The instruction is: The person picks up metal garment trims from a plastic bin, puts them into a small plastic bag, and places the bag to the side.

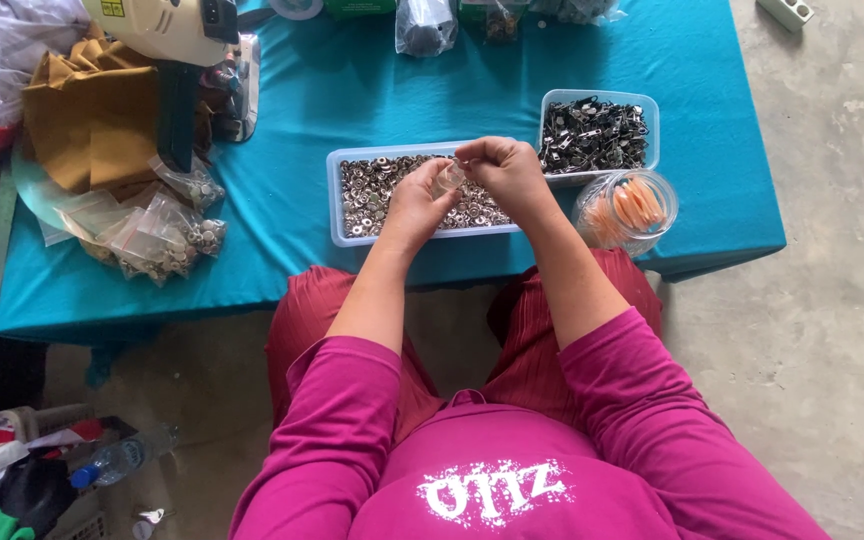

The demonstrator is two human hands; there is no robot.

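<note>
My left hand (414, 206) and my right hand (504, 172) meet over a long clear tray (335, 200) full of small round metal pieces. Between the fingertips of both hands is a small clear plastic bag (448, 178); both hands pinch it. What is inside the bag is too small to make out. The tray rests on a low table with a teal cloth (352, 90), just past my knees.
A second clear tray (597, 132) of dark metal clips sits to the right, with a round clear tub (628, 208) of orange pieces in front of it. Filled little bags (167, 232) lie at the left beside brown fabric (92, 115) and a cream machine (167, 28). Concrete floor lies to the right.
</note>
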